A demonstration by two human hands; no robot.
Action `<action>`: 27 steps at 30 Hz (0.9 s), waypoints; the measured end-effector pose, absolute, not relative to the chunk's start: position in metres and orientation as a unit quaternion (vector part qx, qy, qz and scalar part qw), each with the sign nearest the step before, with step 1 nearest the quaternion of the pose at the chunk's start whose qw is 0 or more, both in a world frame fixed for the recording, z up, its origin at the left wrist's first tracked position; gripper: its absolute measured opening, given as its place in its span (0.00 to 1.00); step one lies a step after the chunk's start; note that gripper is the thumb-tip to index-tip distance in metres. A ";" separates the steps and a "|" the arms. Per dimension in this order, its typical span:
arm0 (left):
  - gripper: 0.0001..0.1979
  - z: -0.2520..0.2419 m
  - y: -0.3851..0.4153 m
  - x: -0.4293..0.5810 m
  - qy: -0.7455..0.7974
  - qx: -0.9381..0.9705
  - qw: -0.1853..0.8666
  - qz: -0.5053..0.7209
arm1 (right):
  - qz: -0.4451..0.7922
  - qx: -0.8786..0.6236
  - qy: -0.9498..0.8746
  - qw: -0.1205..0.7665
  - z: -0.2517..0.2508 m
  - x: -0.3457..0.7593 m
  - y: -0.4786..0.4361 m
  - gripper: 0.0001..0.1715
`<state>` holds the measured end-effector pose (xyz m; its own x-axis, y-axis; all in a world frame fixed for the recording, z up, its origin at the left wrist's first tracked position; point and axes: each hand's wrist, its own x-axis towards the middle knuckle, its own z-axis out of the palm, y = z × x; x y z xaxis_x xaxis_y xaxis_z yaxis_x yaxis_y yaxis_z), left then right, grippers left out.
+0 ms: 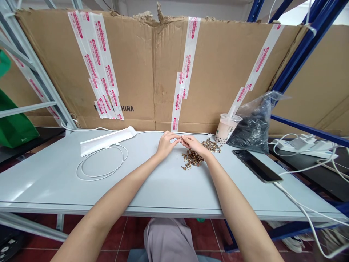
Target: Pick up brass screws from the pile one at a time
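Close to the back of the table, my left hand [165,145] and my right hand [193,144] meet at the fingertips, thumbs and fingers pinched together. A tiny dark item seems to sit between the fingertips, too small to name. Beneath and beside my right hand lies a loose pile of small brass-coloured screws [193,158]. More of the screws [212,145] spread out behind my right wrist, partly covered by it.
A cup of bubble tea [225,128] and a clear bag of dark contents [252,125] stand at the back right. A phone [256,165] lies nearer. On the left are a white paper sleeve [109,140] and a coiled white cable [102,177]. Taped cardboard [136,72] walls the back.
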<state>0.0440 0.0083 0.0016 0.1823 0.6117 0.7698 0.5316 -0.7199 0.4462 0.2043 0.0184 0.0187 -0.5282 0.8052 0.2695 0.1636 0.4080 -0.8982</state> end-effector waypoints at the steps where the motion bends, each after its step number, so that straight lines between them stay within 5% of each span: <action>1: 0.06 0.002 0.008 0.044 0.374 0.767 0.041 0.519 | 0.443 -0.316 -0.756 0.364 0.019 0.205 0.018 0.26; 27: 0.05 0.000 0.011 0.041 0.380 0.767 0.035 0.516 | 0.399 -0.343 -0.762 0.378 0.014 0.200 0.020 0.24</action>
